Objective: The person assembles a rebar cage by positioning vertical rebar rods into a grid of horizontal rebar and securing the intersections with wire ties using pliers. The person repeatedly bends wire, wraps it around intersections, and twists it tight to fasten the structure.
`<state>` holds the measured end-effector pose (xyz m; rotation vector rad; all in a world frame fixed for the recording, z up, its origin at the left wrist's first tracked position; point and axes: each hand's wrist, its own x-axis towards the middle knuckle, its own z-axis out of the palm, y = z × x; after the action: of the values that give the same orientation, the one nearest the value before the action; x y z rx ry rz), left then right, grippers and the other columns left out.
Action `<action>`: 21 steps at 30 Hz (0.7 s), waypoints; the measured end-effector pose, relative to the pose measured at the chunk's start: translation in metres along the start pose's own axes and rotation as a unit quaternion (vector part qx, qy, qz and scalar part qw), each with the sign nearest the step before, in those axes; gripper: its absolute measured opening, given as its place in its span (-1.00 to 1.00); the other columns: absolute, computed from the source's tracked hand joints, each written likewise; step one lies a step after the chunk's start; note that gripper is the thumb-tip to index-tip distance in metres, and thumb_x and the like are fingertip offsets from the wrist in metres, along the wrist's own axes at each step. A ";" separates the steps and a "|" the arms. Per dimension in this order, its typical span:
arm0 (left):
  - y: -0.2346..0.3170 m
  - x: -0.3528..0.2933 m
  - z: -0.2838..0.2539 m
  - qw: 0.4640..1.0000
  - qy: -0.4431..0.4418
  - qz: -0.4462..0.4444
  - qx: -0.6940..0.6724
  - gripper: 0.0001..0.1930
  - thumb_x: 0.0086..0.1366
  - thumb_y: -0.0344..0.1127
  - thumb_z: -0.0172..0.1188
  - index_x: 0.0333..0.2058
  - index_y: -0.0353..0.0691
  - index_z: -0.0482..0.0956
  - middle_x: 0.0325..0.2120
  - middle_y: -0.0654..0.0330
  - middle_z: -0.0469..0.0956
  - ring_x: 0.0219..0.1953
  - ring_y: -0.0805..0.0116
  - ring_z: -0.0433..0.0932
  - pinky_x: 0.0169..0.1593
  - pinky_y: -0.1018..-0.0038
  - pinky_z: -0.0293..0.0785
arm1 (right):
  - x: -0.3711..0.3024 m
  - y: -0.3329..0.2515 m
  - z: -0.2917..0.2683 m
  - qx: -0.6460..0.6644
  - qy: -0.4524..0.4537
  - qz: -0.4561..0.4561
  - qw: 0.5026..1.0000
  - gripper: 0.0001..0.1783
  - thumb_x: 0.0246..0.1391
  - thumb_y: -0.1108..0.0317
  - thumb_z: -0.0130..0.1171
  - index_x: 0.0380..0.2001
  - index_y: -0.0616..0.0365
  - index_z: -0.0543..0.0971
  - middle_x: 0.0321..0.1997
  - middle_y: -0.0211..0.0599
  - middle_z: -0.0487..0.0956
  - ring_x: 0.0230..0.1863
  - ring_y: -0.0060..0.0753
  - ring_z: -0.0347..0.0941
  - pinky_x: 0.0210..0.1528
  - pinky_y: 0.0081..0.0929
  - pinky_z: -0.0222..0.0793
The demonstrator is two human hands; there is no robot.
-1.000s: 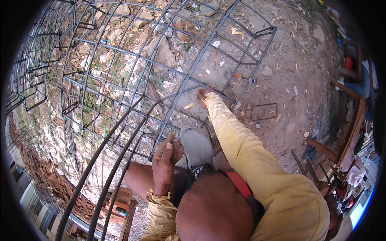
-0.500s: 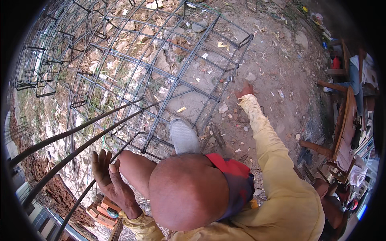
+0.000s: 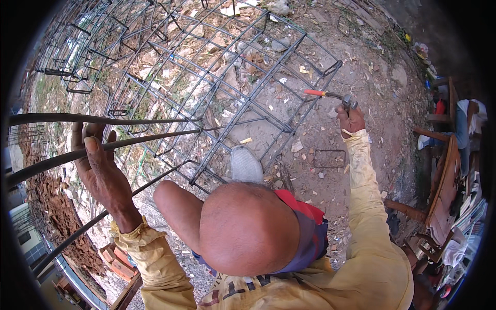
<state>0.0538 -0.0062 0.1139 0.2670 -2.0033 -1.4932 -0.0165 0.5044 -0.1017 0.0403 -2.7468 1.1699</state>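
Right hand [image 3: 352,121] clamps orange-handled metal hammer [image 3: 323,93], seemingly fetching; regripping looks due. Left hand [image 3: 105,177] spreads by dark metal rods [image 3: 150,139].

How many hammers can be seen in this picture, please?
1: the orange-handled hammer, held near its head in the right hand. Others may be hidden in the clutter at the right edge.

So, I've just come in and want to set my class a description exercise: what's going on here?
The person's right hand holds a hammer near its head, its orange handle pointing toward a cage of metal bars on the ground. The left hand is open among dark bars, fingers passing behind the upper one; whether it touches them is hard to tell. A grey shoe shows beside the cage.
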 end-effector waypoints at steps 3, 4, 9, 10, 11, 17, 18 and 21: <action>-0.013 0.013 0.012 1.000 -0.018 0.019 -0.016 -0.34 0.36 0.08 -0.02 0.23 -0.29 0.17 0.04 0.01 0.40 0.12 0.14 0.40 0.11 0.25 0.40 | 0.012 -0.065 -0.041 0.228 0.086 -0.068 0.968 -0.65 0.24 0.10 0.02 -0.23 0.21 0.47 -0.13 -0.11 0.53 -0.20 -0.27 0.54 -0.24 -0.29 0.57; -0.015 0.017 0.015 0.999 -0.023 0.025 -0.008 -0.33 0.35 0.11 -0.03 0.23 -0.30 0.17 0.03 0.02 0.41 0.11 0.14 0.42 0.10 0.25 0.40 | 0.019 -0.102 -0.046 0.293 0.106 -0.077 0.947 -0.64 0.26 0.08 -0.02 -0.24 0.22 0.44 -0.10 -0.11 0.52 -0.17 -0.26 0.53 -0.21 -0.26 0.59; -0.039 0.026 0.025 0.993 -0.025 0.053 -0.100 -0.17 0.29 0.30 -0.10 0.15 -0.45 0.20 -0.40 0.15 0.45 -0.37 0.37 0.46 -0.18 0.41 0.44 | 0.028 -0.192 -0.033 0.601 -0.045 -0.032 0.797 -0.68 0.29 0.11 -0.06 -0.32 0.19 0.38 -0.11 -0.04 0.48 -0.19 -0.11 0.55 -0.23 -0.14 0.61; -0.042 0.025 0.029 0.993 -0.011 0.058 -0.102 -0.20 0.32 0.29 -0.13 0.13 -0.45 0.22 -0.50 0.24 0.35 -0.48 0.47 0.32 -0.30 0.46 0.33 | 0.023 -0.194 -0.020 0.630 -0.100 -0.011 0.770 -0.71 0.26 0.14 -0.01 -0.32 0.18 0.38 -0.11 -0.02 0.48 -0.21 -0.10 0.55 -0.25 -0.14 0.61; -0.043 0.024 0.031 0.993 -0.003 0.056 -0.099 -0.21 0.32 0.28 -0.13 0.12 -0.45 0.23 -0.53 0.26 0.31 -0.50 0.49 0.27 -0.32 0.48 0.28 | 0.012 -0.199 -0.002 0.595 -0.143 0.045 0.790 -0.74 0.22 0.18 0.06 -0.30 0.18 0.40 -0.15 -0.06 0.48 -0.26 -0.18 0.56 -0.27 -0.17 0.60; -0.051 0.025 0.032 0.977 -0.012 0.093 -0.190 -0.39 0.36 0.09 -0.06 0.05 -0.43 0.33 -0.53 0.30 0.27 -0.53 0.53 0.18 -0.42 0.49 0.09 | -0.046 -0.156 0.134 0.466 -0.394 0.487 0.625 -0.61 0.04 0.33 0.22 -0.08 0.27 0.42 -0.31 -0.28 0.49 -0.23 -0.37 0.49 -0.26 -0.33 0.55; -0.050 0.026 0.028 0.977 -0.021 0.095 -0.189 -0.39 0.36 0.10 -0.07 0.05 -0.42 0.34 -0.52 0.31 0.26 -0.52 0.51 0.18 -0.41 0.46 0.10 | -0.055 -0.139 0.158 0.448 -0.362 0.508 0.641 -0.63 0.02 0.30 0.22 -0.11 0.23 0.46 -0.29 -0.28 0.48 -0.22 -0.39 0.48 -0.25 -0.31 0.55; -0.049 0.022 0.039 0.979 0.010 0.087 -0.185 -0.38 0.35 0.13 -0.11 0.06 -0.39 0.35 -0.53 0.33 0.23 -0.52 0.48 0.16 -0.34 0.41 0.10 | -0.074 -0.079 0.216 0.399 -0.290 0.540 0.682 -0.63 0.01 0.26 0.21 -0.11 0.17 0.49 -0.27 -0.26 0.46 -0.23 -0.35 0.48 -0.23 -0.28 0.55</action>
<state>0.0043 -0.0030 0.0696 -0.0469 -1.6454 -1.7012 0.0344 0.2922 -0.2041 -1.5227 -2.2293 2.9893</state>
